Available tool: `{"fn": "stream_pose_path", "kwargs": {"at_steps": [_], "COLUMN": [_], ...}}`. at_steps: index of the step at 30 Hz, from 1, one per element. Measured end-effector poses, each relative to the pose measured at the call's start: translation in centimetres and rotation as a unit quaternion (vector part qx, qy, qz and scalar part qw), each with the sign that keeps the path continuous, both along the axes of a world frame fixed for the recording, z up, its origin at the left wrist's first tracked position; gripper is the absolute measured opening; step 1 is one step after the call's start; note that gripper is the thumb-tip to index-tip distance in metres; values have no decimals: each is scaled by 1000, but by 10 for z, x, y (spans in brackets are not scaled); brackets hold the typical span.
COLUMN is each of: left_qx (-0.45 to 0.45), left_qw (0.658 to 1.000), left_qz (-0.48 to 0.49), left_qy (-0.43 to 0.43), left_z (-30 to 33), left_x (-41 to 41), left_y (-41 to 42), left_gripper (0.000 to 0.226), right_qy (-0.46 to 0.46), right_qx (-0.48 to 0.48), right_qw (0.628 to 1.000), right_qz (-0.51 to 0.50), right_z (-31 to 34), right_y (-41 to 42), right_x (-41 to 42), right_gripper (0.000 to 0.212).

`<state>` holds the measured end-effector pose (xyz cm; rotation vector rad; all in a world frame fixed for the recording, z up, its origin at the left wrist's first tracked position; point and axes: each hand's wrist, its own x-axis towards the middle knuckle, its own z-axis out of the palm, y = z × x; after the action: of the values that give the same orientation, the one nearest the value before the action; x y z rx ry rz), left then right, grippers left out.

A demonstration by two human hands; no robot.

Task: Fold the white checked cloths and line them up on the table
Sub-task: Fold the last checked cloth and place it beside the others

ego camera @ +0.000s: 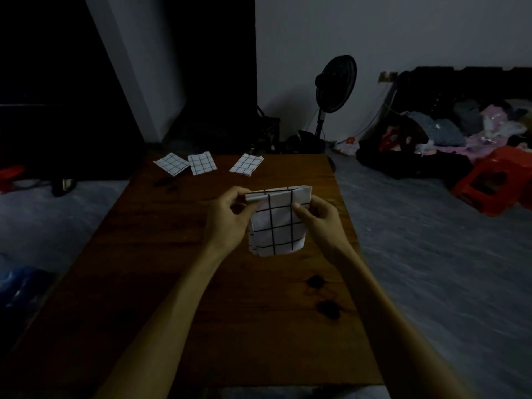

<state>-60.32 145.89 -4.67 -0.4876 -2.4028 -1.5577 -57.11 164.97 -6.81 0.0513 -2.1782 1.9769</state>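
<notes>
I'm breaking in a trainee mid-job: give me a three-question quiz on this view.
1. How many folded cloths lie at the table's far edge?
2. True or false: the held cloth lies flat on the table.
3. Which hand pinches the cloth's top left corner: A left hand, B right hand?

Key: 1. Three. 2. False; both hands hold it up. 3. A.

You're working in a dim room — the corners sink almost to black. The white checked cloth [276, 223] is the brightest patch; the floor right of the table [161, 283] looks smeared, and straight edges bow outward.
</notes>
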Motion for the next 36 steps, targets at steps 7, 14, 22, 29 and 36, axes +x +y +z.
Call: {"fn": "stream_pose_path", "kwargs": {"at_steps": [7,14,22,29,36], "left_qx": [26,43,59,65,32], "left_qw": [1000,999,998,998,999], "left_qz": [-9,21,15,-12,21], "left_qy": [-3,-1,9,6,-10], "left_z": [-1,-9,-4,-5,-17], "left_x": [0,-4,2,7,10], "left_y": [-2,-4,-3,2,5], "left_gripper": [12,28,20,16,18], "right_qy": [15,10,14,29,38], "right_qx": [-13,-7,-1,-30,-48], "right_qw": [1000,1000,1000,998,996], "right_qz": [-3,-27,-25,-55,-61], "right_z": [13,11,9,5,7], "right_y": [-9,-10,-11,-14,-17], "right_x": [1,0,0,-2,1], "right_gripper": [23,34,33,26,24]}}
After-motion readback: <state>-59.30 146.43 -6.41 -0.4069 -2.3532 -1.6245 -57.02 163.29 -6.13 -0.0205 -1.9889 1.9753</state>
